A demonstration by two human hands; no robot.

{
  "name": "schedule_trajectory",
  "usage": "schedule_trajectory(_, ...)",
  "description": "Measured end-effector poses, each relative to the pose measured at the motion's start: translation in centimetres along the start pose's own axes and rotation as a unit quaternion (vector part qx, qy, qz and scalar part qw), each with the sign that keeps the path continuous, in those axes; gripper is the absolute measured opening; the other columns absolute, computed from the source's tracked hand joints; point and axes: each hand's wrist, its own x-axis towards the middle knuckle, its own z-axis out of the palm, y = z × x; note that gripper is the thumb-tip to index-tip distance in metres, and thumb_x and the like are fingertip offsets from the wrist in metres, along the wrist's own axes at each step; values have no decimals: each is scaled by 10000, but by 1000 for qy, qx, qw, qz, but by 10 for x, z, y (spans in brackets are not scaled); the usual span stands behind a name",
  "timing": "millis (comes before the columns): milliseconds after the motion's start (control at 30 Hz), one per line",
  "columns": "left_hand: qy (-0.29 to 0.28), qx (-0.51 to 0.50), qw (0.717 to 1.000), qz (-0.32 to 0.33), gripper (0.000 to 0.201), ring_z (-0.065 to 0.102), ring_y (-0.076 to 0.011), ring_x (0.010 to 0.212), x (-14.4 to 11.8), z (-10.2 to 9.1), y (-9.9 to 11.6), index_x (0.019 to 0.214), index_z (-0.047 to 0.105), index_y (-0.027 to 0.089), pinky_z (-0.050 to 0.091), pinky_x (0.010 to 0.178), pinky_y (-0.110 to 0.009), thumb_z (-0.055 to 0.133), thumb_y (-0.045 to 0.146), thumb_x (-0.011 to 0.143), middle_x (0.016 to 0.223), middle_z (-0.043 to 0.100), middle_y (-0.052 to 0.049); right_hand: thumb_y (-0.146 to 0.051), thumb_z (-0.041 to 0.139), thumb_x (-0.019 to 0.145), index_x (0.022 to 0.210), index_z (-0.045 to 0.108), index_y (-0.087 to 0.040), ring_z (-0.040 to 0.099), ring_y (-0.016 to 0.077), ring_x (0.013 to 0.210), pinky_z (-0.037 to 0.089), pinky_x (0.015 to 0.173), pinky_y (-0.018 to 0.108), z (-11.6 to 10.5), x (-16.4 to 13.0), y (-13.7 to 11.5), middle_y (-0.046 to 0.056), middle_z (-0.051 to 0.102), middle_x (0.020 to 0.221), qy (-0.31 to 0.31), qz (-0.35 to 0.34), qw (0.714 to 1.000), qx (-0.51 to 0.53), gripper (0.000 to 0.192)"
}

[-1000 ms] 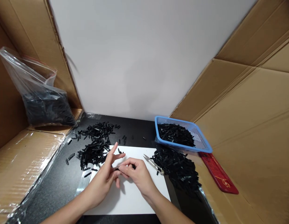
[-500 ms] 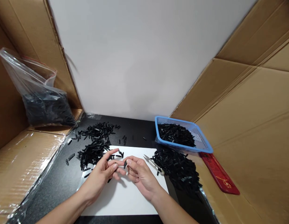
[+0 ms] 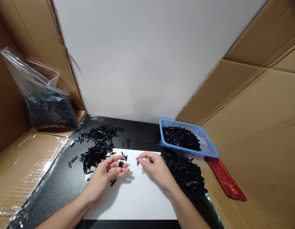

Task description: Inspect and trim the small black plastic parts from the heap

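Note:
My left hand (image 3: pixel 111 170) is over the left part of a white sheet (image 3: pixel 138 197), palm turned up, with a few small black elongated pieces (image 3: pixel 120 164) held in its curled fingers. To its right, my right hand (image 3: pixel 154 167) pinches one small dark piece (image 3: pixel 138 163) between thumb and forefinger, just above the sheet. What exactly these pieces are I cannot tell; they look like short, ridged black sticks. A few more loose pieces (image 3: pixel 113 182) lie on the sheet beside my left hand. The snips are hidden behind my right hand.
Piles of black pieces lie at the left (image 3: pixel 95 156) and right (image 3: pixel 185 171). Behind the right pile stands a blue basket (image 3: pixel 209 143) of the same pieces. A red flat object (image 3: pixel 227 181) lies at the right, a zip bag (image 3: pixel 49 105) at the left. Cardboard walls flank the table.
My hands have come apart: the right has moved right with a small piece in its pinch and now covers the snips. The left has turned its palm up, showing pieces in its fingers.

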Motion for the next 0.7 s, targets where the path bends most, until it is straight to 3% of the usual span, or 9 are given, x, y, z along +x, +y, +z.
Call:
schedule_trajectory(67,-3,7,1000,-4,413,697,-210,957,-1,0,-2,1113,642,169,522,881,-293,765,305,743,993,725,-69,-190,664,738,713,710,-224,326,124,461,165,474,268,-25,3,-5,-50,393,481,98,-25,966,-239,63)
schedule_trajectory(133,1,22,1000,-11,388,698,-223,973,-1,1,-4,1093,660,169,514,913,-312,760,306,744,981,714,-61,-118,609,756,755,716,-243,429,152,503,186,499,277,-44,4,-8,-15,515,539,132,25,899,-417,164)
schedule_trajectory(200,8,33,999,-13,386,706,-228,955,-1,1,-6,1091,668,175,519,908,-317,759,313,742,937,688,-37,-119,581,784,809,718,-246,493,176,550,198,513,282,-49,4,-9,9,580,591,126,54,861,-490,189)
schedule_trajectory(233,11,38,999,-10,386,713,-226,929,0,1,-7,1088,672,181,526,893,-316,760,321,740,905,665,-18,-149,571,808,825,716,-242,506,181,558,204,515,282,-45,3,-8,10,584,592,117,48,865,-486,173)
schedule_trajectory(300,9,49,999,4,381,726,-213,861,1,1,-7,1077,679,195,541,850,-306,764,333,733,842,601,22,-263,540,867,818,705,-224,496,173,541,223,507,276,-29,0,-5,-3,552,552,84,2,911,-405,177)
schedule_trajectory(367,-2,60,998,20,372,729,-201,805,2,1,-6,1063,684,204,552,804,-296,765,348,729,803,548,46,-393,518,887,767,687,-200,472,160,520,248,495,267,-6,-3,-1,-14,526,533,26,-40,966,-254,284)
schedule_trajectory(433,-16,72,997,31,363,725,-190,767,1,1,-5,1053,682,205,558,763,-291,757,365,736,785,531,54,-449,541,867,745,684,-182,513,167,592,320,540,260,17,-6,3,2,585,608,-29,-54,992,-109,327)
schedule_trajectory(533,-34,88,995,42,347,717,-175,727,-1,3,-2,1044,665,203,560,715,-279,744,369,749,765,527,60,-523,600,823,735,658,-172,510,149,598,343,550,246,40,-9,8,1,602,630,-69,-8,995,72,366)
schedule_trajectory(700,-59,90,993,43,380,707,-160,689,-2,4,-3,1086,594,221,563,701,-290,738,346,758,744,549,72,-528,761,683,705,552,-179,185,40,391,93,403,217,48,-11,14,-92,441,499,-102,123,959,235,407)
